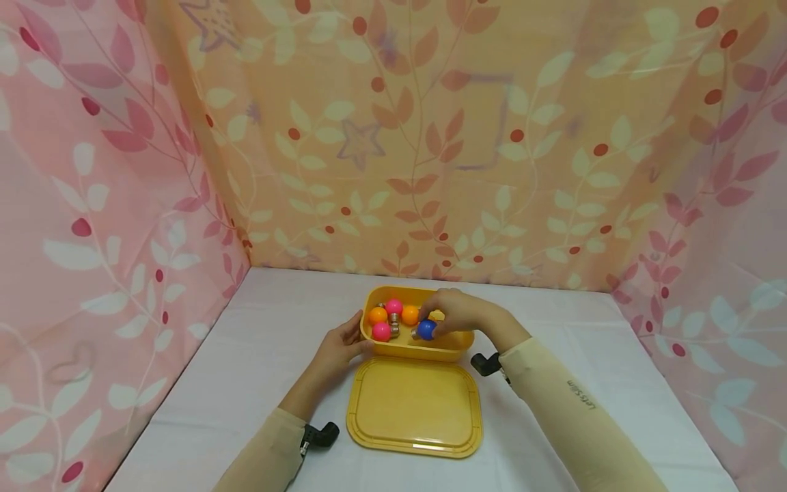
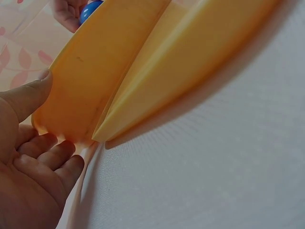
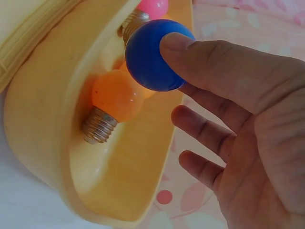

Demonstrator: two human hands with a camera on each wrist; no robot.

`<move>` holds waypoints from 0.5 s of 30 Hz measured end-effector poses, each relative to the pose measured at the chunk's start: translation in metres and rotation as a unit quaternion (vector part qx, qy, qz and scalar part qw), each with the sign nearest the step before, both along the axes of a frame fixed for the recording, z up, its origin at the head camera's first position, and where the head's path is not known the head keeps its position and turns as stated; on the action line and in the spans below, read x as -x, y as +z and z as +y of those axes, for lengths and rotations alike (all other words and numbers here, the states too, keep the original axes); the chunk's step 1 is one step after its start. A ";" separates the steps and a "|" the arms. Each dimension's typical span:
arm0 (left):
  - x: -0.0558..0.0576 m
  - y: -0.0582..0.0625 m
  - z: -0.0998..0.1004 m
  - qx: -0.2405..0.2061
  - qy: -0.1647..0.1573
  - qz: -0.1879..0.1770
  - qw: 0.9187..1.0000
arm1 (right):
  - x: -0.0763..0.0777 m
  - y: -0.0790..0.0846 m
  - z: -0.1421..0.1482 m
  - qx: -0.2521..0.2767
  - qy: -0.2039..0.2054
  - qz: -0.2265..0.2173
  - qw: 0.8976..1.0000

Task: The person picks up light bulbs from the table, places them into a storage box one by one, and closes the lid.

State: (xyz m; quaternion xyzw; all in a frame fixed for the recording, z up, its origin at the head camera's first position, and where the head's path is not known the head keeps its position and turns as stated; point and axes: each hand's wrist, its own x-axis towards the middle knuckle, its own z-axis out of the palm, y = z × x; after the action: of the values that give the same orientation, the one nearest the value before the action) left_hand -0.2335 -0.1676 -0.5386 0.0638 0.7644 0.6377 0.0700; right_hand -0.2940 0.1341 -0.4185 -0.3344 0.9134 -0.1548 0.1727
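Note:
A blue light bulb (image 1: 427, 330) is pinched between the thumb and fingers of my right hand (image 1: 461, 311), over the right part of a yellow plastic box (image 1: 418, 350). Its metal screw base points left in the head view. My left hand (image 1: 335, 348) holds the box at its left end, thumb against the wall near the rim and fingers bent at the corner, as the left wrist view shows. Inside the box lie pink bulbs (image 1: 381, 332) and orange bulbs (image 1: 378, 315), mostly toward the left. The right wrist view shows an orange bulb (image 3: 116, 95) below the blue one.
A yellow lid (image 1: 415, 406) lies flat on the white tabletop (image 1: 246, 383), just in front of the box. Patterned cloth (image 1: 393, 171) hangs behind and at both sides. Each forearm has a light sleeve and a black wrist camera (image 1: 486, 364).

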 end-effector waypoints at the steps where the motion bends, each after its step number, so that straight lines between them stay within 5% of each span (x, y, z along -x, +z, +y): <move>1: 0.000 0.000 0.000 0.000 0.000 0.001 1.000 | 0.000 -0.001 -0.001 -0.003 -0.002 0.000 1.000; 15: -0.001 -0.002 0.001 -0.016 -0.004 0.008 1.000 | -0.004 -0.012 -0.005 -0.016 -0.001 0.019 1.000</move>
State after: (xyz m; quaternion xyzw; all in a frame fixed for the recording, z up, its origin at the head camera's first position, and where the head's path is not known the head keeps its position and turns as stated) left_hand -0.2330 -0.1665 -0.5404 0.0735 0.7543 0.6491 0.0651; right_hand -0.2900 0.1289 -0.4308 -0.3340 0.9191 -0.1340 0.1603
